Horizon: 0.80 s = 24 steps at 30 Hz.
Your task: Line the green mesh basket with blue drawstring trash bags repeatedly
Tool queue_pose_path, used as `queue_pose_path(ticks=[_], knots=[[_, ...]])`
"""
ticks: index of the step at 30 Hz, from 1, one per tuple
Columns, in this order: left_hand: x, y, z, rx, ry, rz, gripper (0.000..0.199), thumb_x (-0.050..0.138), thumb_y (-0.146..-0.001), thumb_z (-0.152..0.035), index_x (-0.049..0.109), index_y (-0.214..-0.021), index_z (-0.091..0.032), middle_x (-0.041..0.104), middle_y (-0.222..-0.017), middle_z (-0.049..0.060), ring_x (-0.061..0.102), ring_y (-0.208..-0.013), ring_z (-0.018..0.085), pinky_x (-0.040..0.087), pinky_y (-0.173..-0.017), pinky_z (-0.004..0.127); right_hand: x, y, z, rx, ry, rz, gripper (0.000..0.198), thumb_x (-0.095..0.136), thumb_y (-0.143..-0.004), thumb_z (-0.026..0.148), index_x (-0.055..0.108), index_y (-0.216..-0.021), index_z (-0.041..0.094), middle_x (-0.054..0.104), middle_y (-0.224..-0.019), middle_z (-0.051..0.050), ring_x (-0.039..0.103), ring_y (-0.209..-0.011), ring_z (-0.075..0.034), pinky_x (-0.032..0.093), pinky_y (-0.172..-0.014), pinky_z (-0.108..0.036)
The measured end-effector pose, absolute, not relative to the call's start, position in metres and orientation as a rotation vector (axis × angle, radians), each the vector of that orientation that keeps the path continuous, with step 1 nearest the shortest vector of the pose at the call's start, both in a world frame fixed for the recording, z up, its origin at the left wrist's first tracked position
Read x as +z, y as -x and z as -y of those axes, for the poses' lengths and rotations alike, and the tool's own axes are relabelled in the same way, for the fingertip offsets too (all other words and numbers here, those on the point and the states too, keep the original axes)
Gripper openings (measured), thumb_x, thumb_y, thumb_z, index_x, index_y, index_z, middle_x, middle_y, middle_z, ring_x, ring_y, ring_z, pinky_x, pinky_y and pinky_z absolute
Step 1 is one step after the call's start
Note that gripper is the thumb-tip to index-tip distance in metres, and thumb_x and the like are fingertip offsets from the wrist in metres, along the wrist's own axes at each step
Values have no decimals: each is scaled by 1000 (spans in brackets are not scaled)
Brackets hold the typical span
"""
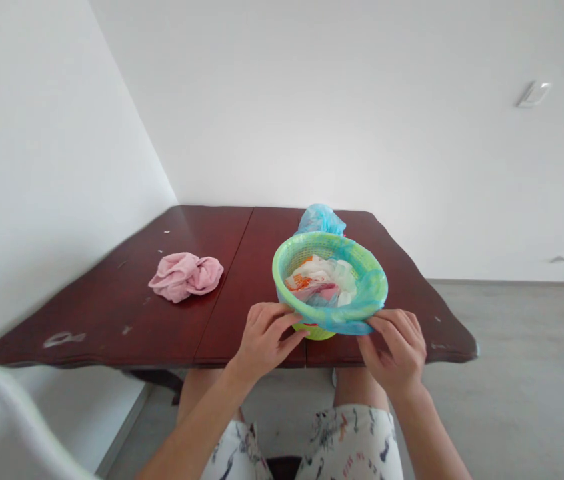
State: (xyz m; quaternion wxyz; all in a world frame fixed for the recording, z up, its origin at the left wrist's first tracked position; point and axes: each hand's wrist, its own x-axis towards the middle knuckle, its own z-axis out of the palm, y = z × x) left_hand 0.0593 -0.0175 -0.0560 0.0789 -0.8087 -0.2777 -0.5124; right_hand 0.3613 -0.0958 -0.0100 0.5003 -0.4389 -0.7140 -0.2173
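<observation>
Soft, diffuse light, brightest across the back wall (pixel 302 147), wide-angle stretch at edges

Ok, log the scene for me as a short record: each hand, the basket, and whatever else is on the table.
left hand: at near-left rim of green basket
right hand: gripping blue plastic at near-right rim
basket contents: crumpled pieces, white, orange, pink
behind basket: light-blue bundle
left of basket: pink cloth, crumpled, on dark-red table
</observation>
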Motion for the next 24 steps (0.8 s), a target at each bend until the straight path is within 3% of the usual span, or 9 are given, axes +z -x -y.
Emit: queue_pose_path(ticks=[5,8,11,14,22,24], knots=[[-50,-77,22,-1605,2384,851,23,85,-111,-23,81,-128,-38,84,-101,3,78,-93,27,59,-91,50,7,-355,93,-494,1039,1720,20,86,-102,16,70,-109,26,77,-96,-3,71,-84,-24,56,-85,-44],[-45,-77,24,-1663,2385,828,20,78,-112,-20,79,-125,-35,83,-103,4,76,-95,27,59,-91,49,11,-354,95,-411,1066,1738,20,85,-105,17,69,-111,27,78,-100,-4,72,-89,-24,58,-85,-42],[-42,-72,25,-1711,2423,775,15,68,-115,-20,72,-125,-31,87,-117,8,79,-107,29,59,-100,52,14,-356,97,-329,1116,1742,15,83,-109,19,71,-114,27,77,-104,-5,73,-93,-24,60,-84,-41],[-37,-64,22,-1745,2487,765,12,61,-116,-20,65,-122,-30,88,-112,6,80,-106,29,58,-105,54,16,-359,98,-253,1125,1751,13,83,-111,20,74,-117,27,77,-105,-5,75,-95,-24,63,-84,-40],[2,-41,-10,-1604,2614,643,4,65,-121,-27,68,-119,-28,84,-99,2,74,-90,25,56,-97,46,20,-379,100,-200,1089,1852,18,82,-111,17,78,-125,27,81,-109,-6,78,-99,-25,66,-88,-40],[13,-35,-21,-1560,2647,605,13,65,-124,-36,70,-115,-28,83,-96,2,73,-88,24,54,-93,44,21,-385,101,-208,1100,1883,20,82,-112,18,77,-129,27,81,-110,-7,79,-100,-26,67,-88,-40]])
